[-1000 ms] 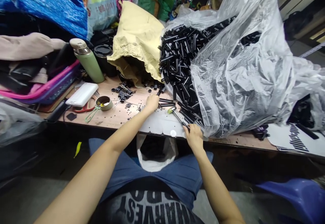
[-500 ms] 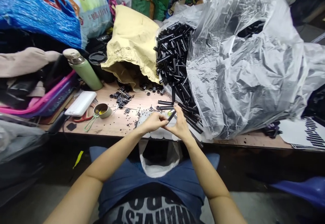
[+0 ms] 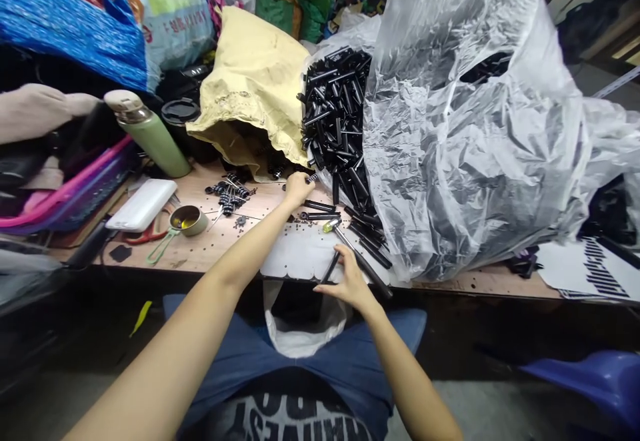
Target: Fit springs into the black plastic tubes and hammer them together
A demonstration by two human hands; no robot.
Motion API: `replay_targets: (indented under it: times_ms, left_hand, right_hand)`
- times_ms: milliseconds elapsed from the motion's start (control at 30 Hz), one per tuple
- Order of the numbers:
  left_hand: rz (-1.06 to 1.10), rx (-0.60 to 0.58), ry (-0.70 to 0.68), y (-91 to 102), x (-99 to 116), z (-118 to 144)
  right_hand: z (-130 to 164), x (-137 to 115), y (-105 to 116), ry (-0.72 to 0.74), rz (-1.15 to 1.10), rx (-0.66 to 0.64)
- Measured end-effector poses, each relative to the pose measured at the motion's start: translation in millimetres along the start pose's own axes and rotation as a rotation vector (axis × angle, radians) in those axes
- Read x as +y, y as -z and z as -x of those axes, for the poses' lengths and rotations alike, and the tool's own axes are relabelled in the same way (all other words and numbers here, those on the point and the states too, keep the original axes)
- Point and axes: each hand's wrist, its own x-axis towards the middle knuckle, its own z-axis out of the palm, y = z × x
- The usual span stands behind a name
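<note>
My left hand point(image 3: 299, 189) reaches across the table to the mouth of the yellow sack, its fingers closed at a small ribbed black piece point(image 3: 312, 179). Nearer the table edge, my right hand point(image 3: 349, 277) pinches a short black tube point(image 3: 330, 267), tilted over a white sheet point(image 3: 287, 254). Beside that hand lies a small hammer point(image 3: 367, 271) with a yellow-green tip and a dark handle. Loose black tubes point(image 3: 320, 216) rest just beyond it.
A yellow sack point(image 3: 260, 67) and a heap of black tubes point(image 3: 337, 107) stand behind, beside a big clear plastic bag point(image 3: 480, 161). Leftward are ribbed pieces point(image 3: 230, 194), a metal cup point(image 3: 188, 221), a white power bank point(image 3: 143, 205) and a green bottle point(image 3: 150, 134). A white bag point(image 3: 305, 341) hangs below the edge.
My hands have parted. The left has gone forward to the ribbed piece by the sack; the right has drawn back toward the edge with the tube, uncovering the hammer.
</note>
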Motion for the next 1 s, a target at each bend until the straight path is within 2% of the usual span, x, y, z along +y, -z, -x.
replay_targets:
  times_ms: [133, 200, 267, 367, 467, 567, 633, 733, 1000]
  left_hand:
    - [0.616, 0.268, 0.052, 45.9, -12.6, 34.7]
    - [0.866, 0.331, 0.063, 64.7, -12.0, 58.6]
    - [1.081, 0.283, 0.117, 76.0, -7.0, 83.3]
    - [1.322, 0.058, 0.302, 81.7, 4.2, 116.3]
    - [1.366, -0.172, 0.401, 81.9, 15.0, 140.5]
    - [1.324, -0.284, 0.423, 80.4, 22.9, 154.6]
    - [1.311, -0.269, 0.448, 78.5, 26.6, 159.3]
    - [1.291, -0.176, 0.489, 75.6, 31.1, 162.1]
    - [1.194, -0.232, 0.555, 78.7, 40.7, 167.4]
  right_hand:
    - [-14.2, 25.9, 17.6, 0.035, 0.018, 0.069]
    - [-21.3, 29.2, 23.7, 0.047, 0.059, 0.114]
    - [-26.6, 23.9, 26.8, 0.058, 0.072, 0.147]
    - [-31.8, 2.7, 26.9, 0.095, 0.015, 0.136]
    - [-37.5, -25.8, 24.4, 0.172, -0.053, 0.067]
    - [-47.0, -53.8, 22.1, 0.277, -0.078, -0.02]
    - [-54.7, -69.2, 20.5, 0.359, -0.077, -0.086]
    - [-64.6, -83.3, 16.0, 0.437, -0.069, -0.15]
    - [-67.2, -77.7, -1.4, 0.385, -0.112, -0.182]
